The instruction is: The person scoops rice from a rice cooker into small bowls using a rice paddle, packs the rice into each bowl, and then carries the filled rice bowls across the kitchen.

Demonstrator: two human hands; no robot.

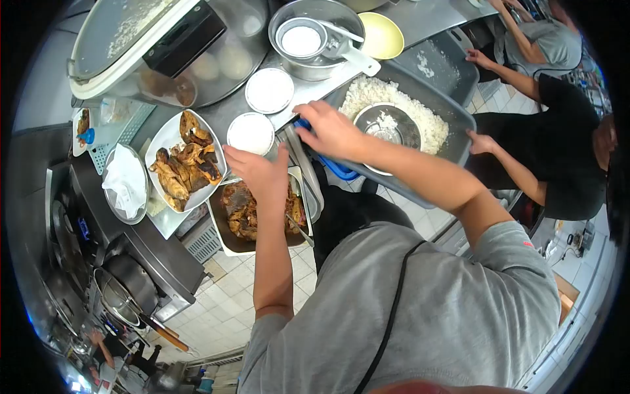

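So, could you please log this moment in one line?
Left hand: at white round container; right hand: nearby, grip unclear; gray tub: rice, metal bowl inside; white plate: browned food

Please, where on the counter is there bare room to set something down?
The clearest bare patch is the steel counter right of the yellow bowl, bordered by the grey tub. A narrow strip shows between the fish plate and the upper white container. It is crowded at the lower white container, where the left hand is.
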